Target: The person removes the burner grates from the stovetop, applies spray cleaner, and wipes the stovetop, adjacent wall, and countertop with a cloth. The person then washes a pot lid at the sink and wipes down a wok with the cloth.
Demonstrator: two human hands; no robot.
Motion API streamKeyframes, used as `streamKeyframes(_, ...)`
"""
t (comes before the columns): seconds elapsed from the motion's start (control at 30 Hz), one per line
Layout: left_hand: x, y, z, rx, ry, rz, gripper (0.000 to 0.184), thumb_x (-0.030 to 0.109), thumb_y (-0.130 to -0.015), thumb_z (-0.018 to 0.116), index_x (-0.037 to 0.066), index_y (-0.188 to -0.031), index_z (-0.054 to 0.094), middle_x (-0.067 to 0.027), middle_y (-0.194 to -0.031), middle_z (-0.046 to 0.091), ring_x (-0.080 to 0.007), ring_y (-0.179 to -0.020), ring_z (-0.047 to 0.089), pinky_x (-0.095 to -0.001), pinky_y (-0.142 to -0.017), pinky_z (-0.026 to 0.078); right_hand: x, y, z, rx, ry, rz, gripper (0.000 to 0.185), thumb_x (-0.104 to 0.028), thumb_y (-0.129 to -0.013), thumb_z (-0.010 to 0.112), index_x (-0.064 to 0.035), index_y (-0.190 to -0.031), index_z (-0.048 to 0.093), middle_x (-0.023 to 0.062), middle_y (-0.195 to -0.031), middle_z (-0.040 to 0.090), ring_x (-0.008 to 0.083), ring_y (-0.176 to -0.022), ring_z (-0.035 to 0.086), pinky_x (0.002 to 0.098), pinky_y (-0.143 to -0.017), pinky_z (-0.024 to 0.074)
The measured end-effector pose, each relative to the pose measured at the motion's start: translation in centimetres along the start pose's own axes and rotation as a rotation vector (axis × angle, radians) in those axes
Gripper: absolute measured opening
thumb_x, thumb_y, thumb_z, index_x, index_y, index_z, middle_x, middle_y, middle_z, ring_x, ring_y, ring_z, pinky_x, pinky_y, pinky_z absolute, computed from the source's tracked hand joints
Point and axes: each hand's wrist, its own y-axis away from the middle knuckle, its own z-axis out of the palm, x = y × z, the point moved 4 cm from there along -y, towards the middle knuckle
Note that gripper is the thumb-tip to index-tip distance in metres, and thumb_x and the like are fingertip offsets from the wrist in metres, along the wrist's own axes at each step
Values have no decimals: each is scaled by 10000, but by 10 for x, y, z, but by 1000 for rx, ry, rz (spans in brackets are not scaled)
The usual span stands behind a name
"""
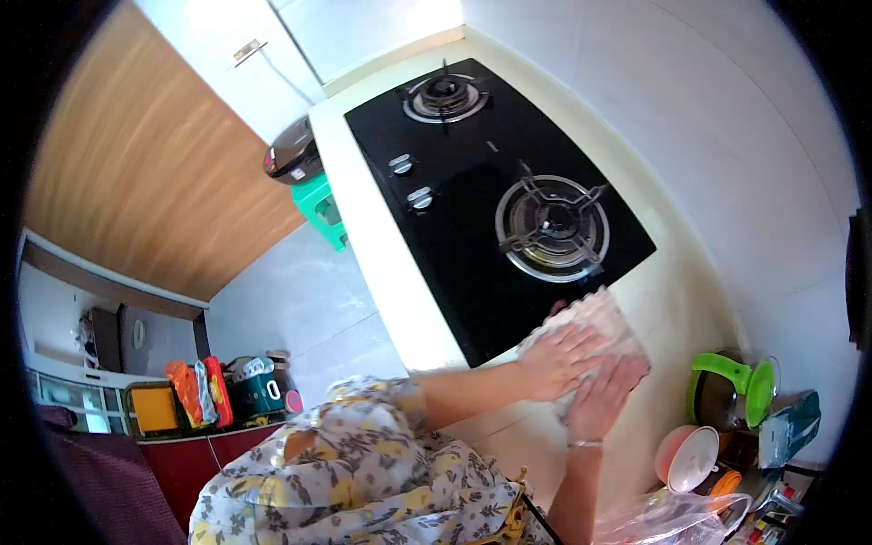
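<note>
A pale cloth with a scalloped edge [610, 320] lies at the near right corner of the black gas hob [436, 263], partly on the cream countertop. My left hand [561, 363] rests flat on the cloth, its fingers stretched out. Beside it, my right hand [610, 392], with a thin bracelet at the wrist, also presses on the cloth, fingers extended toward its right edge. The two hands are close together and cover part of the cloth. Just beyond them is the near burner [554, 227] with its metal pan support.
Right of my hands stand a green-handled jug [736, 391], a pink-and-white bowl [688, 459] and a clear plastic bag [658, 518]. A far burner [445, 95] sits at the hob's other end. A dark cooker [295, 153] rests on a green stool [318, 204] left of the counter.
</note>
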Motion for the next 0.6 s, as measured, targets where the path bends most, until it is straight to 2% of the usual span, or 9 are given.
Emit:
streamKeyframes(0.03, 2, 30, -10, -18, 1, -15, 624, 380, -894, 585, 115, -1440, 444, -128, -1570, 290, -309, -1477, 186, -489, -1193, 145, -26, 14, -3, 7, -47, -35, 567, -250, -939, 442, 22, -1432, 374, 274, -1520, 284, 481, -1436, 173, 577, -1184, 103)
streamKeyframes(0.1, 2, 83, -27, -44, 23, -54, 622, 381, -905, 576, 113, -1448, 432, -131, -1569, 293, -292, -1477, 201, -464, -1197, 141, -71, 36, -3, -132, -37, -40, 617, -235, -868, 555, 67, -1385, 407, 299, -1497, 314, 439, -1433, 237, 554, -1187, 141)
streamKeyframes(0.17, 2, 130, -38, -73, 34, -97, 627, 384, -919, 566, 91, -1453, 419, -130, -1565, 305, -267, -1475, 222, -442, -1200, 136, -104, 54, 0, -197, -107, -176, 653, -263, -846, 582, 95, -1364, 409, 291, -1466, 367, 437, -1418, 271, 547, -1177, 180)
streamKeyframes(0.2, 3, 150, -46, -61, 44, -116, 627, 384, -919, 566, 91, -1453, 419, -130, -1565, 305, -267, -1475, 222, -442, -1200, 136, -116, 63, 7, -210, -99, -195, 653, -263, -846, 582, 95, -1364, 409, 291, -1466, 367, 437, -1418, 271, 547, -1177, 180)
streamKeyframes(0.27, 2, 182, -61, -149, -53, -156, 641, 397, -928, 559, 65, -1456, 408, -124, -1564, 312, -249, -1474, 231, -434, -1204, 129, -140, 76, 20, -170, -216, -320, 563, -253, -872, 516, 96, -1306, 433, 302, -1370, 444, 488, -1323, 378, 574, -1134, 257)
streamKeyframes(0.3, 1, 194, -68, -136, -46, -170, 641, 397, -928, 559, 65, -1456, 408, -124, -1564, 312, -249, -1474, 231, -434, -1204, 129, -151, 76, 20, -179, -209, -337, 563, -253, -872, 516, 96, -1306, 433, 302, -1370, 444, 488, -1323, 378, 574, -1134, 257)
streamKeyframes(0.37, -4, 215, -75, -210, -60, -251, 653, 410, -932, 553, 45, -1452, 405, -121, -1567, 308, -252, -1475, 228, -435, -1206, 130, -170, 73, 21, -216, -229, -437, 565, -262, -862, 535, 97, -1292, 458, 290, -1329, 489, 462, -1286, 436, 549, -1100, 324)
streamKeyframes(0.5, -21, 242, -95, -235, -19, -354, 660, 398, -931, 557, 27, -1453, 397, -146, -1566, 299, -265, -1479, 214, -441, -1208, 125, -203, 59, 33, -379, -393, -525, 555, -284, -872, 565, 104, -1264, 505, 280, -1328, 496, 444, -1295, 437, 529, -1105, 321)
streamKeyframes(0.6, -50, 266, -111, -151, -38, -469, 648, 334, -922, 570, -11, -1442, 393, -181, -1552, 310, -306, -1457, 268, -459, -1194, 184, -245, 32, 46, -344, -325, -667, 588, -310, -880, 573, 107, -1287, 493, 283, -1343, 488, 447, -1303, 430, 513, -1116, 314)
